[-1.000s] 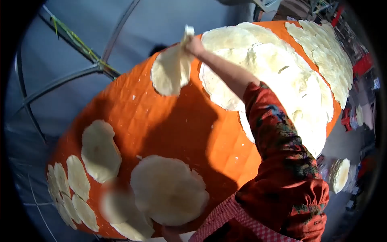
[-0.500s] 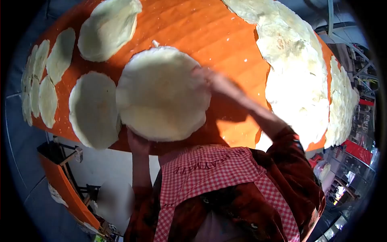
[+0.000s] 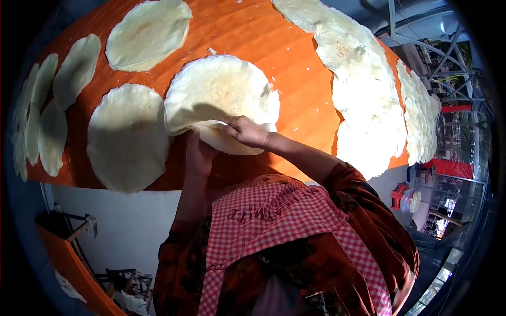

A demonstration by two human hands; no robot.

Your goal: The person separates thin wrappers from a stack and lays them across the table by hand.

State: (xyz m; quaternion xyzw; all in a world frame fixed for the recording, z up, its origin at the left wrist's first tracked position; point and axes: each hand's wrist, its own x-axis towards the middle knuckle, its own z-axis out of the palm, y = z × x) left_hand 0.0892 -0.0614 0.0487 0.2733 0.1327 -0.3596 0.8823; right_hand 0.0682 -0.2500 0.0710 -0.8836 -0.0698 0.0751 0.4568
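Observation:
A round, pale flatbread (image 3: pixel 226 87) lies on the orange table surface in front of me, its near edge lifted and creased. Another pale round layer (image 3: pixel 234 143) shows beneath that raised edge. My right hand (image 3: pixel 246 131) is closed, pinching the lifted edge near its middle. At the left end of the same edge, my left hand (image 3: pixel 199 154) grips from below; its fingertips are partly hidden by the flatbread. Touching or almost touching on the left is another flatbread (image 3: pixel 126 139), lying flat and partly in shadow.
The orange table (image 3: pixel 300 110) carries more flatbreads (image 3: pixel 150 34) at the far left and a long overlapping row (image 3: pixel 366 105) on the right, brightly lit. Small crumbs dot the surface. Left of my body, below the near edge, stands a wooden-framed orange piece (image 3: pixel 74 263).
My right hand has moved from the flatbread's right rim to its near edge, which is now lifted and creased. My left hand has risen slightly. A blurred pale shape below the table is gone.

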